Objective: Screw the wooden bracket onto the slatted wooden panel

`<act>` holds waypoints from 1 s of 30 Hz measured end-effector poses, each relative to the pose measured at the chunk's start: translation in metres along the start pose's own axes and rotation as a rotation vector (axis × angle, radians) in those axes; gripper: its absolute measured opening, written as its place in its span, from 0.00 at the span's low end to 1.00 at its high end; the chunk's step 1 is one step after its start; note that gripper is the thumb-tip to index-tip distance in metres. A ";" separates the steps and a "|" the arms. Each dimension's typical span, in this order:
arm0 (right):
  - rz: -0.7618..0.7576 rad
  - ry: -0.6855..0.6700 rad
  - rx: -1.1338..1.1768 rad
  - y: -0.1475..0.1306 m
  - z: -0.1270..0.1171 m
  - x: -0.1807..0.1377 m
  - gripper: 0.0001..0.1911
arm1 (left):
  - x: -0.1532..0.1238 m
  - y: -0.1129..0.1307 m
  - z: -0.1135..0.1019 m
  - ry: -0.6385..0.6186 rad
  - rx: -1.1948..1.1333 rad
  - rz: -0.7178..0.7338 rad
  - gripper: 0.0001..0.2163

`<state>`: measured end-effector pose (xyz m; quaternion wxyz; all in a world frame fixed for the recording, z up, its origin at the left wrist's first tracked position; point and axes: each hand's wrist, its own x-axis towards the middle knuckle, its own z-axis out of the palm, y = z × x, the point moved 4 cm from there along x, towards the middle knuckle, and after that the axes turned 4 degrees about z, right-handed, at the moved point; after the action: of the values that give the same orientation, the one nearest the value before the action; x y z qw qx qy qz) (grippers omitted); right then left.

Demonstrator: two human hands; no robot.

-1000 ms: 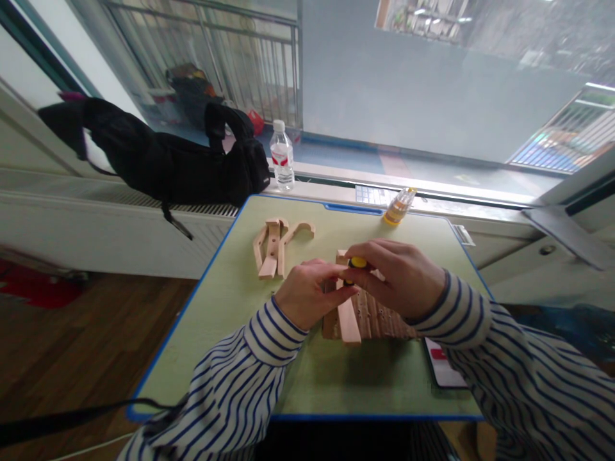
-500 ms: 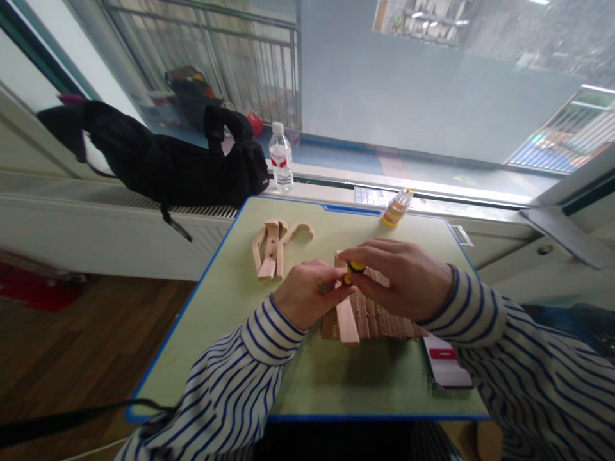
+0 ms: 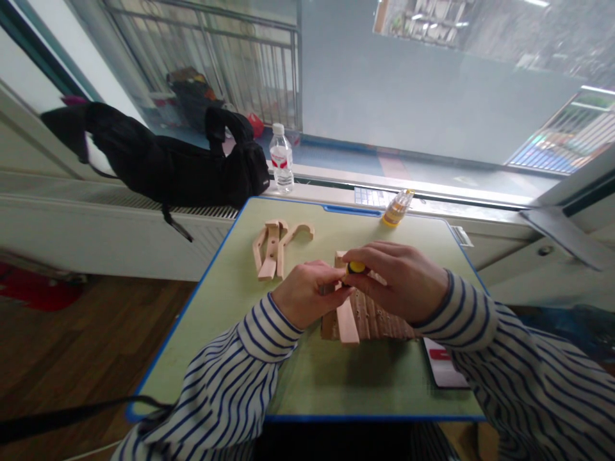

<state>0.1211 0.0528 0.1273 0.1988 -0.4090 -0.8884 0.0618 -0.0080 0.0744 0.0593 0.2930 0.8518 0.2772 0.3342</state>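
Observation:
My right hand (image 3: 398,278) grips a short yellow-and-black screwdriver (image 3: 356,267), its rounded handle end showing between thumb and fingers. Close against it, my left hand (image 3: 310,293) is closed, with thumb and forefinger pinched at the screwdriver's lower end. The tip and whatever it meets are hidden by my fingers. Beneath both hands a pale wooden hook (image 3: 348,323) lies on a brown ridged block (image 3: 375,320) dotted with small holes. To the left on the table, several similar wooden hooks (image 3: 271,251) with drilled holes lie bunched together.
The pale green table (image 3: 230,333) has a blue rim. A small bottle of amber liquid (image 3: 398,208) stands at its back edge. A phone-like flat item (image 3: 444,365) lies by my right sleeve. On the sill are a water bottle (image 3: 282,160) and a black bag (image 3: 182,166).
My right hand has turned slightly around the screwdriver, and its handle end now shows more yellow on top. My left hand stays nearly in place. The hooks and block have not moved.

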 end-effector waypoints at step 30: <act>-0.012 -0.083 0.022 -0.003 -0.005 0.002 0.13 | 0.000 0.003 0.000 0.021 0.097 -0.020 0.08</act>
<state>0.1200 0.0524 0.1328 0.1668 -0.3986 -0.8976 0.0874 -0.0070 0.0721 0.0610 0.2517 0.8587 0.3047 0.3263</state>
